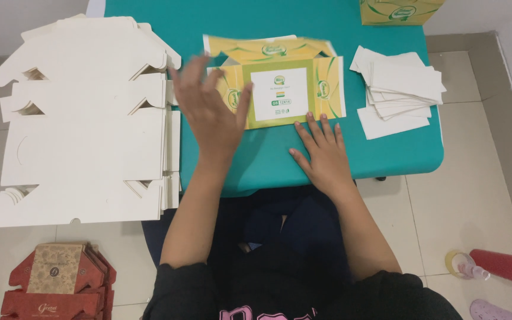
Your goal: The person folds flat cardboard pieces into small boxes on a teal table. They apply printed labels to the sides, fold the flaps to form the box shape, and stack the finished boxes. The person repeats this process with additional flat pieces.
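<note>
Hovering with fingers spread, the left hand [211, 115] hangs blurred over the left part of the box blank [280, 80], gripping nothing that I can see. The right hand [322, 153] lies flat and spread on the counter [386, 155], its fingertips [318, 121] just at the blank's near edge, holding nothing.

Only those fingertips steady the blank, so a quick sweep of the left hand could push it askew or toward the card stack [399, 89] on the right. A fold pressed while the sheet sits crooked would likely crease off its score line, and the raised far flap could spring back.

The blank is thin printed card, yellow and green with a white panel in the middle. It lies mostly flat at the counter's centre, its far flap lifted and blurred. A tall pile of white blanks [84, 124] sits just left of the left hand, and 1 finished box [399, 10] stands at the far right corner.
</note>
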